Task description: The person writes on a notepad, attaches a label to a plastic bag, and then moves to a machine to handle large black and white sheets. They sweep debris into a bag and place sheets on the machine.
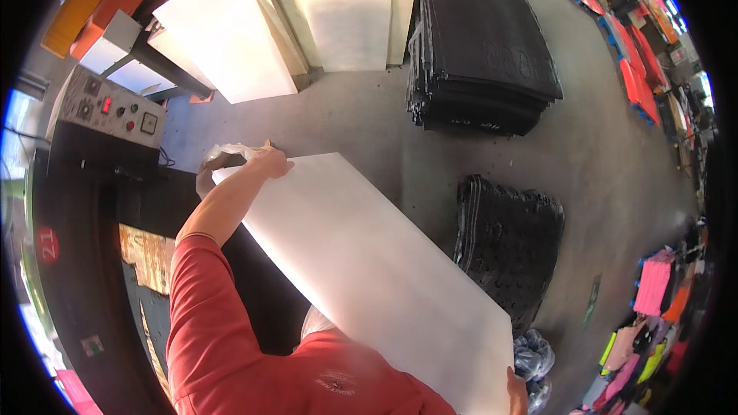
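A large white board (361, 246) lies slantwise across the middle of the view, in front of my red shirt. My left hand (274, 162) grips its far left corner, fingers curled over the edge and partly hidden. At the lower right, my right hand (516, 393) holds the near right edge, with most of the hand cut off or behind the board. Just beside my left hand is a crumpled, pale translucent sheet (223, 155) at the end of a dark surface; I cannot make out what it belongs to.
On the left stands a dark machine (84, 207) with a control panel (108, 107). Another white board (227, 38) leans at the back. Black sheets are stacked in a tall pile (492, 31) and a lower pile (507, 242). Clear plastic bags (533, 357) lie near my right hand.
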Available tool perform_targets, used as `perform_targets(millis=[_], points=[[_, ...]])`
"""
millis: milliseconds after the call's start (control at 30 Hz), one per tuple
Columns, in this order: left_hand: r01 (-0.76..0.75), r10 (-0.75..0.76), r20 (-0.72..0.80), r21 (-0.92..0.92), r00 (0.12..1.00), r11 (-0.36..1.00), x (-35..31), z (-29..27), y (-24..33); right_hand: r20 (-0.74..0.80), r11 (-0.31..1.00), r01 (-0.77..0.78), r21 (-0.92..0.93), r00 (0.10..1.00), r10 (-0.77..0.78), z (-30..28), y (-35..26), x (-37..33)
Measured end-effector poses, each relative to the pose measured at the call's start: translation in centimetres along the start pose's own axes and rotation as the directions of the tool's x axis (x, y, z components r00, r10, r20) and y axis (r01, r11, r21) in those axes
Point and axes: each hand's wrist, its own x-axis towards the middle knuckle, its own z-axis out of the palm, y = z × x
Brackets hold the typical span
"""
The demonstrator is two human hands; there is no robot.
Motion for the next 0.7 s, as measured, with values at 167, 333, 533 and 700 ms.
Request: perform_targets(millis=[167, 333, 533, 700], points=[[-0.102, 0.078, 0.136, 0.177, 0.988, 0.979, 7.4, -2.1, 1.5, -0.062, 0.966, -0.227, 0.123, 0.97, 0.236, 3.6, 1.9, -1.0], [-0.072, 0.047, 0.17, 0.142, 0.984, 0.987, 13.9, -4.8, 4.1, 0.073, 0.885, -0.457, 0.091, 0.889, 0.452, 2.5, -7.4, -3.5], [-0.171, 0.133, 0.205, 0.181, 0.97, 0.968, 21.8, -7.8, 8.4, 0.155, 0.881, -0.447, 0.156, 0.892, 0.425, -0.3, -19.7, -3.7], [-0.216, 0.192, 0.123, 0.224, 0.974, 0.95, 28.4, -9.4, 12.2, 0.187, 0.859, -0.478, 0.184, 0.875, 0.447, -1.0, -26.7, -3.1]])
